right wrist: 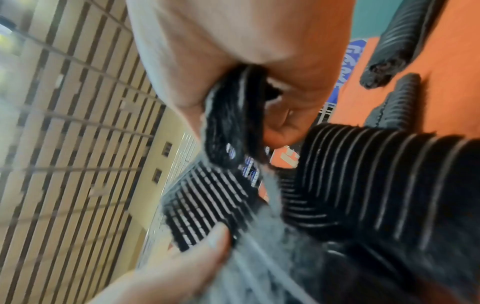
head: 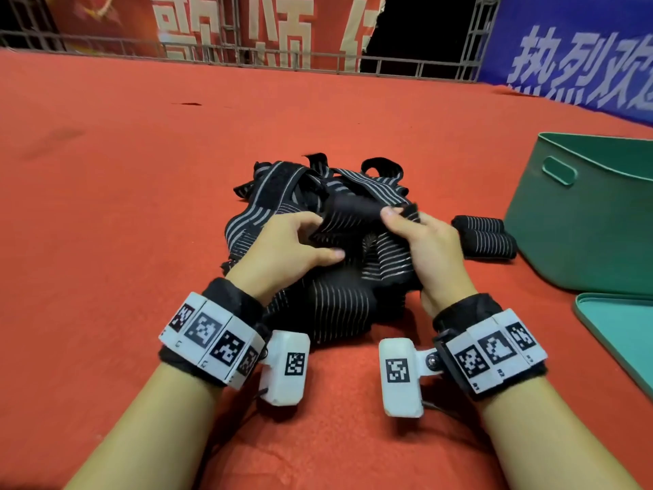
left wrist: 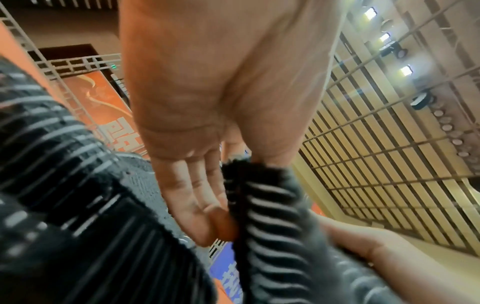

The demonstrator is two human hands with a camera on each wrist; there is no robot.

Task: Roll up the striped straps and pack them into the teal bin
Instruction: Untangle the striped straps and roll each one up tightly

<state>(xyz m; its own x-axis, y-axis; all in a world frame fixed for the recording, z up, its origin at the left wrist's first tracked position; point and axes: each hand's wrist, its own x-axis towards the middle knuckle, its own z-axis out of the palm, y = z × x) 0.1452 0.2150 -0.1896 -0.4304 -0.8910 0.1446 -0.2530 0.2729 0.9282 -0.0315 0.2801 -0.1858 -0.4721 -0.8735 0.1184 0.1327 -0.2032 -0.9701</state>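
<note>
While I hold: left hand [head: 282,242] and right hand [head: 429,242] both pinch one striped strap [head: 357,215].
Risk: tangled strap pile [head: 318,277] could drag along.
Cause: overlapping straps.

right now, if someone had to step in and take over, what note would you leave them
Left hand: pinches one end of a striped strap lifted off the pile.
Right hand: grips the other end of the same strap.
Pile of loose straps: heaped on the red carpet under both hands, tangled.
Two rolled straps: lie side by side on the carpet just left of the teal bin, not inside it.
Teal lid: flat on the carpet, nearer than the bin.
Done: two straps rolled.
Left: roll the held strap and the rest of the pile, then pack all rolls into the bin. Its inside is not visible.
</note>
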